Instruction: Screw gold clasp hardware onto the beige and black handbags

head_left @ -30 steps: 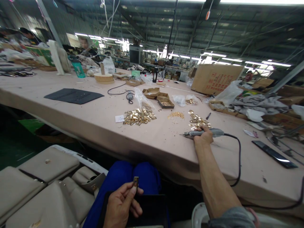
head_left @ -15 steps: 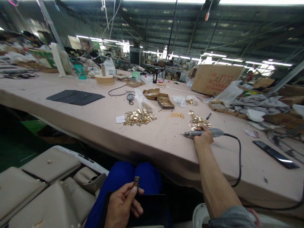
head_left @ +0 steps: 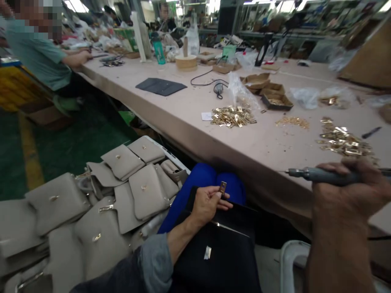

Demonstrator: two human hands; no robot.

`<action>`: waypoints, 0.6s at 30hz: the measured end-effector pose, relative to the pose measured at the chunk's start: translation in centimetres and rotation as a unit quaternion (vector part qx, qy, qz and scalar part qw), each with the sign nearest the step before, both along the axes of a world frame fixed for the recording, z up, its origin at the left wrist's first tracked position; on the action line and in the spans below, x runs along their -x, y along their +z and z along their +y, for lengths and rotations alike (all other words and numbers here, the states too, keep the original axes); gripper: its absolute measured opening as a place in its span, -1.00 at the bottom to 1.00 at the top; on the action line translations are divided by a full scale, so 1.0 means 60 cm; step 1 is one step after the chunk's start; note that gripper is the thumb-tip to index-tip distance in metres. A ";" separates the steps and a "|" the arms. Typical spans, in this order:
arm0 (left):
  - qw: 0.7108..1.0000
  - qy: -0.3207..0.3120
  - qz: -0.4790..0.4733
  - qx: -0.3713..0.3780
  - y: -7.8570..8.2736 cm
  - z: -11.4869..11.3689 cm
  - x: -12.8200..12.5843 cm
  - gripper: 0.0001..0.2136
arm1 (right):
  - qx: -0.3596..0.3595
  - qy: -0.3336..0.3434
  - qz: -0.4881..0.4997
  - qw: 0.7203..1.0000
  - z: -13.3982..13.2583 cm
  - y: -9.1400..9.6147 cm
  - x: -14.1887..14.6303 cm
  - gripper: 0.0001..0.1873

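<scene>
My left hand (head_left: 207, 203) pinches a small brass clasp piece (head_left: 222, 187) upright over my lap. Under it lies a black bag (head_left: 222, 252) with a metal plate (head_left: 207, 252) on its front. My right hand (head_left: 351, 191) is closed round a grey electric screwdriver (head_left: 317, 175), its tip pointing left at the table's near edge. On the pink table (head_left: 183, 118) lie piles of brass fittings (head_left: 232, 116), one more pile of brass fittings (head_left: 343, 140) just beyond my right hand, and a small scatter of gold screws (head_left: 292, 121).
A heap of beige bags (head_left: 122, 183) fills the floor at my left. A person in a green shirt (head_left: 33, 53) works at the table's far left end. Cardboard trays (head_left: 269, 91), plastic bags (head_left: 305, 97), a black mat (head_left: 161, 86) and a cable (head_left: 210, 82) sit farther back.
My view has swung down and left, bringing my lap, the black bag and the beige bags into sight. Both hands keep their holds; the right hand looks nearer and larger.
</scene>
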State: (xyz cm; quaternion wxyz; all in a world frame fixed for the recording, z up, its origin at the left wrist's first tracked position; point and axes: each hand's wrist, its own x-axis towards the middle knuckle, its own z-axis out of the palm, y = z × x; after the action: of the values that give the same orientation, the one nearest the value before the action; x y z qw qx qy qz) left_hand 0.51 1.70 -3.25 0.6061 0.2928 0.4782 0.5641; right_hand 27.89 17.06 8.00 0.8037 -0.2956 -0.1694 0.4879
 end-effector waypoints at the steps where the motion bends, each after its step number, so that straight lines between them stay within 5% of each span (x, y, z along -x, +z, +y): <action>1: 1.000 0.006 -0.007 0.001 -0.002 -0.001 0.000 -0.55 | -0.001 0.019 -0.017 1.000 -0.032 -0.001 0.031 -0.76; 4: 1.000 0.014 -0.027 0.000 -0.005 -0.007 -0.001 -0.53 | -0.007 0.068 -0.039 0.997 -0.116 -0.016 0.125 -0.81; 8: 0.999 0.013 -0.039 0.004 -0.009 -0.010 0.000 -0.54 | 0.016 0.107 -0.066 0.992 -0.166 -0.045 0.209 -0.68; 18: 0.996 0.035 -0.070 0.030 0.001 -0.019 0.004 -0.65 | -0.017 0.079 -0.171 0.982 -0.199 -0.040 0.256 -0.74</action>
State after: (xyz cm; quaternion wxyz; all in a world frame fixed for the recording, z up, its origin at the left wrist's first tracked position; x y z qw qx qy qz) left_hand 0.25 0.59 -3.22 0.6267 0.2175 0.4609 0.5895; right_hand 12.52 5.14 5.62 0.7270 -0.3464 -0.3355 0.4888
